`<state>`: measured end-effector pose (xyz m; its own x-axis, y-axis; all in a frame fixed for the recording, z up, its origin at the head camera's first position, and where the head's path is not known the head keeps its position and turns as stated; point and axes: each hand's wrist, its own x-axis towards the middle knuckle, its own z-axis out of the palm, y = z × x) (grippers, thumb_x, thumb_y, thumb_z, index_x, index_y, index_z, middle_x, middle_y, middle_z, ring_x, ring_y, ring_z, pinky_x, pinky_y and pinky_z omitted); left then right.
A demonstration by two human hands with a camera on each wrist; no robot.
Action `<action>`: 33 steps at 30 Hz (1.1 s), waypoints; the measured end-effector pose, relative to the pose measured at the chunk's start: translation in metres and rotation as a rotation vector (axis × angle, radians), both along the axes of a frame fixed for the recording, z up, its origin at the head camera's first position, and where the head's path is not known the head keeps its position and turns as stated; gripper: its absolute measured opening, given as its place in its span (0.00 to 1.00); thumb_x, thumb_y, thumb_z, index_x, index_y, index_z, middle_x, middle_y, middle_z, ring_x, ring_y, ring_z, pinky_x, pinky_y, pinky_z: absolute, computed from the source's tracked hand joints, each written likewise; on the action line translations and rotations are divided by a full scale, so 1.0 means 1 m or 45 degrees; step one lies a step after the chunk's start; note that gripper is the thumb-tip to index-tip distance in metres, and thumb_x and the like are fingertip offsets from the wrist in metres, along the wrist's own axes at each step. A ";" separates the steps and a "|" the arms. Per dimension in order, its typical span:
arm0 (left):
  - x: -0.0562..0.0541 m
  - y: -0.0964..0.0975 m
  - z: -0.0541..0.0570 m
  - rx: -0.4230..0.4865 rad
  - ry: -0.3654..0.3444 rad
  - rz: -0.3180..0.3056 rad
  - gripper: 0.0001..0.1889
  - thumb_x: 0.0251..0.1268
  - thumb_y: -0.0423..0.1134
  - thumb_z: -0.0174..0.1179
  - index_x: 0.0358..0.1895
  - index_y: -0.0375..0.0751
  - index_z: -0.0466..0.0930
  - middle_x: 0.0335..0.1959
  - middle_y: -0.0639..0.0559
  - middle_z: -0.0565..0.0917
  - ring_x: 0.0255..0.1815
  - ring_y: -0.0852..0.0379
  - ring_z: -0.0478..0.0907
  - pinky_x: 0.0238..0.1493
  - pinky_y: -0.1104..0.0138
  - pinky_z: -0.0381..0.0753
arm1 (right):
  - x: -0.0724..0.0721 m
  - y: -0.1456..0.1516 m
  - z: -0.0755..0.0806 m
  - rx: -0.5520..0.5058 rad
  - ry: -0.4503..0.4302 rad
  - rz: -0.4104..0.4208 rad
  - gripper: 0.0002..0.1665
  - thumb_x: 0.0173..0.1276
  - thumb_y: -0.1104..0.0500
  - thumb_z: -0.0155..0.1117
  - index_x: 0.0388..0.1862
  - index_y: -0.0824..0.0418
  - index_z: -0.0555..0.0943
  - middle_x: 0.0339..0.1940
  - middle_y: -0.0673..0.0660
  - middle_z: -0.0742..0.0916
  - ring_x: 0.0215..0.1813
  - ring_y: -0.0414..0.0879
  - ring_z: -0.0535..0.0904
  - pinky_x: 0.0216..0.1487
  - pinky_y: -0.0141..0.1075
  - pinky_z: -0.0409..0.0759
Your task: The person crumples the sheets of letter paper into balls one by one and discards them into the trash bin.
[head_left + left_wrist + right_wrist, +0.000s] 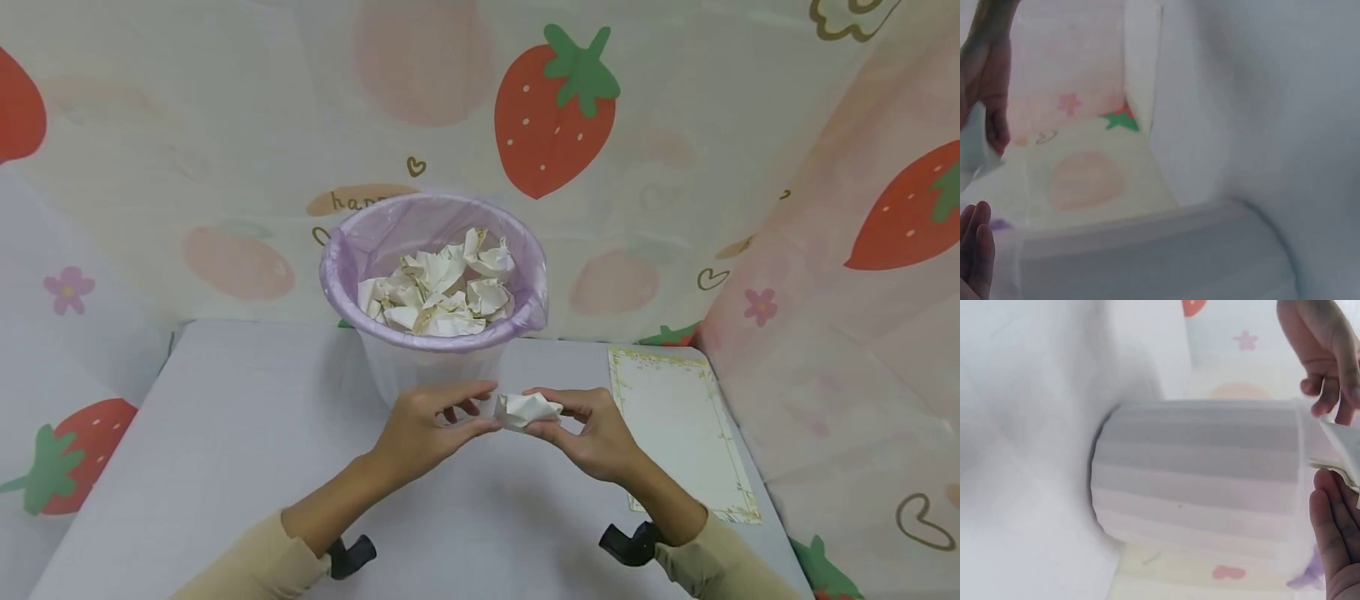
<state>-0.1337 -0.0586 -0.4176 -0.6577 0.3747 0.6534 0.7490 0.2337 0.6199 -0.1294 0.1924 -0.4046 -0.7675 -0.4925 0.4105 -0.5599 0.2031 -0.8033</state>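
Note:
My right hand (600, 433) pinches a crumpled piece of white paper (527, 409) between thumb and fingers, in front of the bin. Just left of the paper is my left hand (427, 429), its thumb and index finger parted and pointing at it. In the left wrist view a gap shows between the left fingers (984, 250) and the paper (974, 147). The paper (1344, 447) is cut off by the frame edge in the right wrist view. A white bin (390, 371) with a purple liner (531, 312) stands behind the hands, filled with crumpled papers (442, 287).
A flat sheet of paper (678, 425) with a gold floral border lies on the right of the white table (247, 417). A strawberry-patterned backdrop (675, 167) encloses the back and sides. In the right wrist view, the bin's ribbed wall (1197, 462) stands close by.

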 end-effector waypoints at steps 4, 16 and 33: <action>-0.002 -0.016 0.016 0.041 0.134 0.079 0.23 0.49 0.35 0.78 0.52 0.34 0.85 0.44 0.47 0.89 0.35 0.56 0.86 0.31 0.71 0.83 | -0.003 0.010 0.009 0.033 0.061 -0.069 0.19 0.59 0.74 0.71 0.51 0.71 0.84 0.43 0.60 0.90 0.40 0.43 0.86 0.46 0.36 0.84; -0.028 -0.071 0.050 0.075 0.768 0.626 0.26 0.59 0.61 0.67 0.48 0.41 0.89 0.59 0.40 0.82 0.66 0.37 0.73 0.70 0.37 0.59 | -0.029 0.028 0.059 -0.016 0.194 -0.182 0.22 0.55 0.78 0.70 0.51 0.72 0.84 0.42 0.60 0.90 0.41 0.40 0.85 0.46 0.31 0.83; -0.052 -0.120 0.029 -0.136 0.458 0.795 0.37 0.60 0.71 0.58 0.53 0.39 0.86 0.62 0.41 0.79 0.66 0.37 0.72 0.73 0.43 0.57 | -0.074 0.011 0.108 0.037 0.250 -0.298 0.18 0.59 0.73 0.72 0.50 0.71 0.85 0.41 0.62 0.89 0.41 0.36 0.85 0.51 0.31 0.82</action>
<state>-0.1855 -0.1782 -0.3890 -0.5210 0.0741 0.8503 0.6096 0.7296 0.3099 -0.2038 0.2035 -0.2962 -0.7685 -0.3256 0.5508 -0.6396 0.3659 -0.6761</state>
